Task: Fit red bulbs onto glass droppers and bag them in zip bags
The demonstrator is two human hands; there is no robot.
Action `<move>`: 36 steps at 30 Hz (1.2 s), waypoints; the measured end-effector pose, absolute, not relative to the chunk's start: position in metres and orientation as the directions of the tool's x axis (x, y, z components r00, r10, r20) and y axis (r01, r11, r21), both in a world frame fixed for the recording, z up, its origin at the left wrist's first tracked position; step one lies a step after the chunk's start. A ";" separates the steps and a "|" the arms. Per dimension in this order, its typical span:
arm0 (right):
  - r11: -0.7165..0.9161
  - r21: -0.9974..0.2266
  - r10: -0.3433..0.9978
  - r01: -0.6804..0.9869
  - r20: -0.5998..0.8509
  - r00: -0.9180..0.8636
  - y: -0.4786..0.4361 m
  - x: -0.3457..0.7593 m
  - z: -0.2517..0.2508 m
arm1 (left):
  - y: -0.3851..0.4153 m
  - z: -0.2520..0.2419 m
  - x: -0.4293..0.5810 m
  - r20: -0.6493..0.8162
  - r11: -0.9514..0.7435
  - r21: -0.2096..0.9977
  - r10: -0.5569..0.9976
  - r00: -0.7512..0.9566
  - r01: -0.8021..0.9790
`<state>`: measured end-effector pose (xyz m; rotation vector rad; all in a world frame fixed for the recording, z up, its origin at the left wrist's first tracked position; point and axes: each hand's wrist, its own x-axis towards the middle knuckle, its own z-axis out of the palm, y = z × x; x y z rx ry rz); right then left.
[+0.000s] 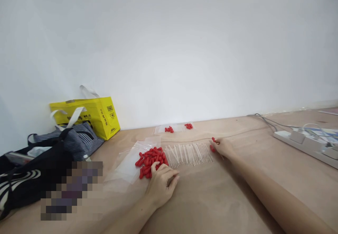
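A heap of small red club-shaped pieces [151, 158] lies left of a row of thin whitish sticks [188, 154]. My left hand [162, 183] rests at the heap's near right edge. Its fingers are bent but apart, one of them touching the red pieces, and nothing shows in its grasp. Past the row's right end, my right hand [223, 147] has its fingertips closed on a small red piece [212, 148]. Another bit of red shows just above those fingertips. A thin stick end seems to stick out below this hand; its palm is hidden.
Clear plastic bags [129, 161] lie beside the heap. Farther back, a clear bag [179, 129] carries two red clusters. On the left are a yellow bag [109, 117], a striped bag [79, 140] and a black bag [50, 170]. A white power strip [308, 147] with cables sits right.
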<state>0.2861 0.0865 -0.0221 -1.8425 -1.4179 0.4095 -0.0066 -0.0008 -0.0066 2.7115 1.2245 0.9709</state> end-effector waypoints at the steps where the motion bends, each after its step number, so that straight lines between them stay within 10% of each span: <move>1: -0.099 -0.705 0.928 0.702 0.190 0.321 0.088 0.286 -0.026 | -0.001 -0.007 -0.006 0.531 -0.694 0.255 0.682 0.502 0.673; 23: -0.110 -0.575 0.925 0.810 0.238 0.295 0.075 0.272 -0.030 | 0.002 -0.006 -0.008 0.454 -0.680 0.260 0.713 0.535 0.686; 36: 0.016 -0.750 0.932 0.661 0.251 0.261 0.062 0.245 -0.020 | 0.002 -0.007 -0.007 0.478 -0.663 0.363 0.736 0.480 0.655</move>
